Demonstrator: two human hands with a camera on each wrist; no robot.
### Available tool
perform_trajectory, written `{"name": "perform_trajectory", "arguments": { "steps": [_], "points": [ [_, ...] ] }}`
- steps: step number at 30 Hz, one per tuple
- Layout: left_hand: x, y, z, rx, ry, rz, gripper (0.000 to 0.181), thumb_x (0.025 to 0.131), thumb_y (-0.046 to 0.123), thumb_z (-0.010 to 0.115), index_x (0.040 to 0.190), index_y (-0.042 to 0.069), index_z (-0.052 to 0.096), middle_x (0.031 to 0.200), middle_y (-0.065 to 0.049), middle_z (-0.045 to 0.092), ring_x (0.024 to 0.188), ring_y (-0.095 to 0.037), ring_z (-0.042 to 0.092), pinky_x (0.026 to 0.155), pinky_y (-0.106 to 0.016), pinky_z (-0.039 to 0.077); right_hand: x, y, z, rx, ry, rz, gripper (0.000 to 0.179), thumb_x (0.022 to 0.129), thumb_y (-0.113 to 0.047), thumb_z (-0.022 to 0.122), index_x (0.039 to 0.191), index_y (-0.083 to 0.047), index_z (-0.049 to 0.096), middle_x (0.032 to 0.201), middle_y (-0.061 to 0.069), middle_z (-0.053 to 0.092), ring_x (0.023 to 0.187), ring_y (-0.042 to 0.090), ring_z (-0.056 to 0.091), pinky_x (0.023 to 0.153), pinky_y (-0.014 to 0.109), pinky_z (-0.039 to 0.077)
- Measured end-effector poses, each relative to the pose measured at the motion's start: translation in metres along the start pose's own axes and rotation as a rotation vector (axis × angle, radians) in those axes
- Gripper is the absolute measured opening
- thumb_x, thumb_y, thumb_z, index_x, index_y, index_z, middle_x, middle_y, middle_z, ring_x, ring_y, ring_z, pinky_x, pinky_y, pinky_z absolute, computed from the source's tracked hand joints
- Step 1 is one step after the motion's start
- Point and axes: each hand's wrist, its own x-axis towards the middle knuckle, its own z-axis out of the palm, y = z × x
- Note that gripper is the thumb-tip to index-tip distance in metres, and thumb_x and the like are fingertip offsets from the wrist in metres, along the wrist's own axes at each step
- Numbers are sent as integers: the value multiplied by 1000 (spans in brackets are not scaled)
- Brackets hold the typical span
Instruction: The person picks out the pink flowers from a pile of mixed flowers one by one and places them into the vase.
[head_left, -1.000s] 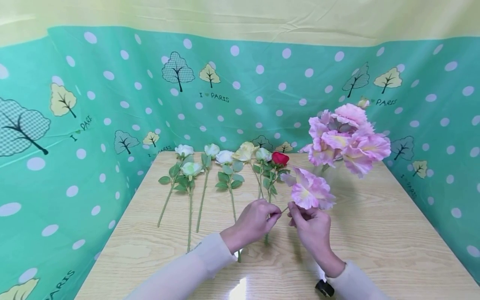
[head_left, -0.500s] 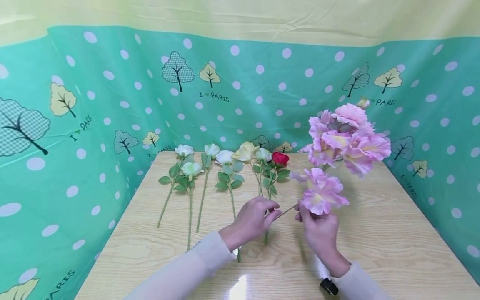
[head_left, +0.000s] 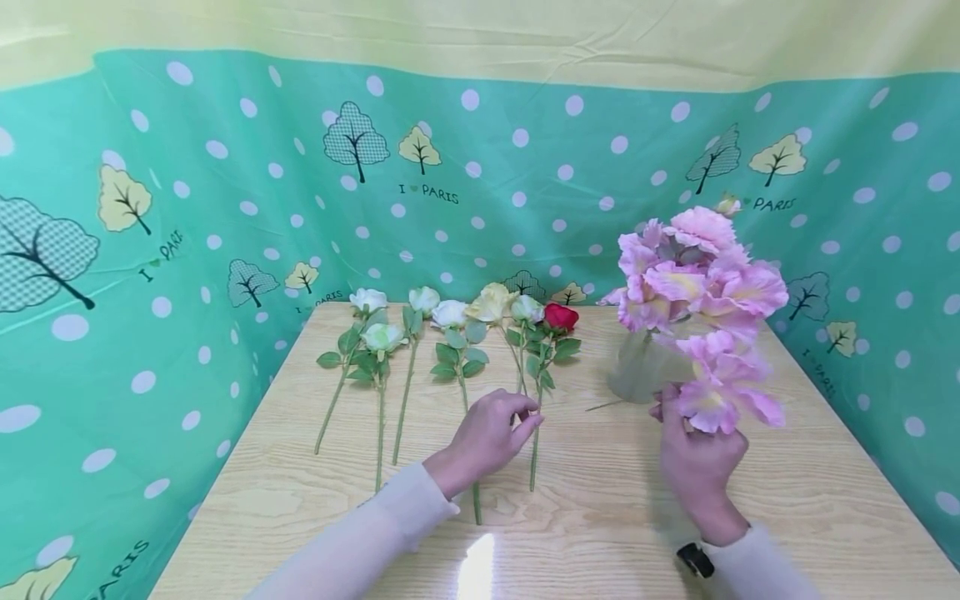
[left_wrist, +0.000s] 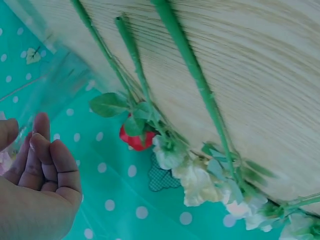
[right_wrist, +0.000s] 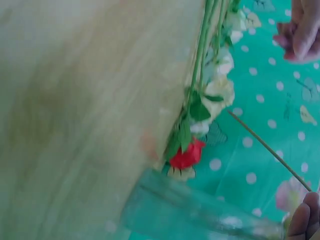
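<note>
My right hand (head_left: 701,467) pinches the thin stem of a pink-and-yellow flower (head_left: 723,383) just below its bloom. In the right wrist view the bare stem (right_wrist: 270,150) sticks out from the fingers at a slant. A clear glass vase (head_left: 637,367), holding a bunch of similar pink blooms (head_left: 690,267), stands right behind that flower. My left hand (head_left: 487,437) hovers over the table near the red rose's stem. Its fingers are loosely bent and hold nothing, as the left wrist view also shows.
To the left of the vase lie a red rose (head_left: 561,317), a cream rose (head_left: 491,302) and several white roses (head_left: 450,314) in a row, stems toward me. A green dotted cloth (head_left: 420,217) surrounds the wooden table (head_left: 787,483).
My right hand has moved right toward the vase, carrying the pink flower. The stem has come out of my left hand's fingers, and that hand has drawn back slightly left.
</note>
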Motion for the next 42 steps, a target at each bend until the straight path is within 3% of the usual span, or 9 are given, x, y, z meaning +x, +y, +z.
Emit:
{"name": "perform_trajectory", "arguments": {
  "steps": [9, 16, 21, 29, 36, 42],
  "points": [
    [-6, -11, -2, 8, 23, -36, 7, 96, 17, 74, 97, 10, 77, 82, 6, 72, 68, -12, 55, 60, -20, 44, 34, -1, -8, 34, 149, -17, 16, 83, 17, 69, 78, 27, 58, 72, 20, 70, 58, 13, 68, 59, 19, 57],
    [-7, -16, -3, 4, 26, -77, 15, 96, 19, 74, 101, 5, 77, 84, 5, 73, 68, -9, 52, 59, -20, 44, 60, -6, -11, 3, 243, -21, 22, 87, 7, 73, 98, 22, 62, 75, 23, 70, 58, 14, 68, 62, 21, 58],
    [-8, -18, -5, -1, 25, -102, 15, 96, 19, 74, 102, 5, 77, 84, 4, 73, 68, -7, 49, 59, -20, 43, 78, -4, -11, 15, 271, -61, 26, 88, 6, 72, 108, 18, 61, 81, 27, 70, 61, 14, 70, 62, 21, 58],
    [-10, -23, -5, 11, 25, -110, 12, 97, 19, 73, 100, 8, 77, 84, 5, 72, 68, -7, 50, 60, -21, 44, 99, -3, -11, 4, 319, -64, 30, 88, 5, 72, 113, 13, 58, 79, 19, 69, 63, 15, 70, 65, 21, 58],
    [-12, -28, -5, 20, 30, -100, 15, 98, 19, 71, 103, 6, 77, 84, 4, 73, 70, -10, 54, 61, -22, 46, 111, -5, -11, 1, 365, -101, 22, 86, 3, 77, 98, 15, 63, 78, 24, 70, 64, 17, 72, 66, 23, 60],
    [-11, -28, -4, 18, 30, -98, 14, 98, 19, 72, 102, 6, 76, 85, 3, 73, 71, -16, 59, 62, -22, 47, 116, -9, -10, 5, 368, -92, 27, 87, 1, 78, 101, 15, 61, 78, 20, 70, 64, 18, 71, 67, 23, 59]
  ]
}}
